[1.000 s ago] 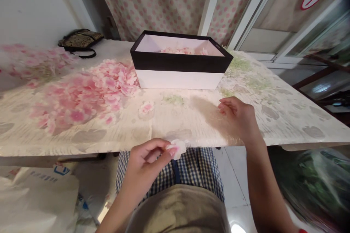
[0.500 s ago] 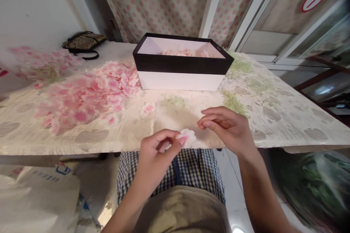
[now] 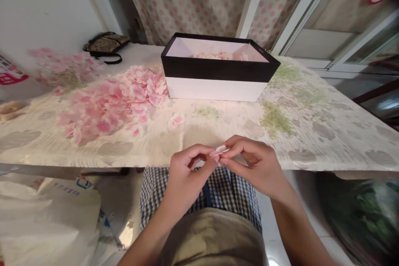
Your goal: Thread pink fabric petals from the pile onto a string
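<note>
Just above the table's front edge, my left hand (image 3: 193,170) pinches a small pink-and-white petal flower (image 3: 220,150) between thumb and fingertips. My right hand (image 3: 252,164) meets it from the other side, thumb and fingers closed at the flower's right edge; anything else between them is too small to make out. Beyond the hands, a single pink flower (image 3: 176,120) lies on the tablecloth near a few green bits (image 3: 206,112). A large heap of pink petals (image 3: 109,106) spreads to the left.
A black-rimmed white box (image 3: 215,88) with pink flowers inside stands at the table's back. Green pieces (image 3: 276,119) lie to its right. A patterned bag (image 3: 107,44) rests at the back left. White plastic bags (image 3: 46,224) are below the table at left.
My right hand has moved left and down to meet the flower in my left hand, and its fingers have closed there. The flower is now tilted flatter. The view has shifted slightly left.
</note>
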### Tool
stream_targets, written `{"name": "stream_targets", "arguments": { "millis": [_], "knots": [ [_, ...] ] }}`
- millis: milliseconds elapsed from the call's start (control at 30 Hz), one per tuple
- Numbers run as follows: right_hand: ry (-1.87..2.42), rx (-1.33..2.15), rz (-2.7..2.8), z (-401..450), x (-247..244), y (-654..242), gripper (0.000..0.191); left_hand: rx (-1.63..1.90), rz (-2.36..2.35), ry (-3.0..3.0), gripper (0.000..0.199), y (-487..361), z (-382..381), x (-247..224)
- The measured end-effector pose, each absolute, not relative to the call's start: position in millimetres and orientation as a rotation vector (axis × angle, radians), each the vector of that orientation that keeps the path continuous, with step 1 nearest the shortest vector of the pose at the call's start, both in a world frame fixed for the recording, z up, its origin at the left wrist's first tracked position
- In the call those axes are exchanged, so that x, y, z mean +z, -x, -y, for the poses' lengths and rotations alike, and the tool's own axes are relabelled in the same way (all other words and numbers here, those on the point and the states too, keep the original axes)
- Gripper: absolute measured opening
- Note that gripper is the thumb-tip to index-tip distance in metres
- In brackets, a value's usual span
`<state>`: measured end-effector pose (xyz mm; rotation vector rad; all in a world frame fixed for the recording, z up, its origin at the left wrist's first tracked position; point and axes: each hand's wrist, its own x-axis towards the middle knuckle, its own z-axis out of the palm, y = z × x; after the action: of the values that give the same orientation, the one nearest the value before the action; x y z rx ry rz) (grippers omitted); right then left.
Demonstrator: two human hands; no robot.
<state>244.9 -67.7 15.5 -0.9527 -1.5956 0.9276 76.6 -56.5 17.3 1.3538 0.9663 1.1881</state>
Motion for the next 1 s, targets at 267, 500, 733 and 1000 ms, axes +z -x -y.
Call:
{"name": "stream_targets", "arguments": {
  "millis": [267, 500, 733, 1000],
  "knots": [
    [0.97, 0.94, 1.58, 67, 18, -245, 0.008, 1.178, -0.929, -1.355, 0.007, -77, 56, 15],
    [0.997, 1.126, 1.517, 70, 19, -247, 0.008, 1.124, -0.883, -1.561, 0.007, -72, 54, 16],
    [1.014, 0.993, 1.616, 71, 12, -246, 0.015, 1.182, -0.865, -1.956, 0.013, -72, 61, 20],
    [1.069, 0.665, 1.644, 50, -3, -263, 0.022, 1.137, -1.135, -2.174, 0.011, -49, 23, 37]
  ]
}}
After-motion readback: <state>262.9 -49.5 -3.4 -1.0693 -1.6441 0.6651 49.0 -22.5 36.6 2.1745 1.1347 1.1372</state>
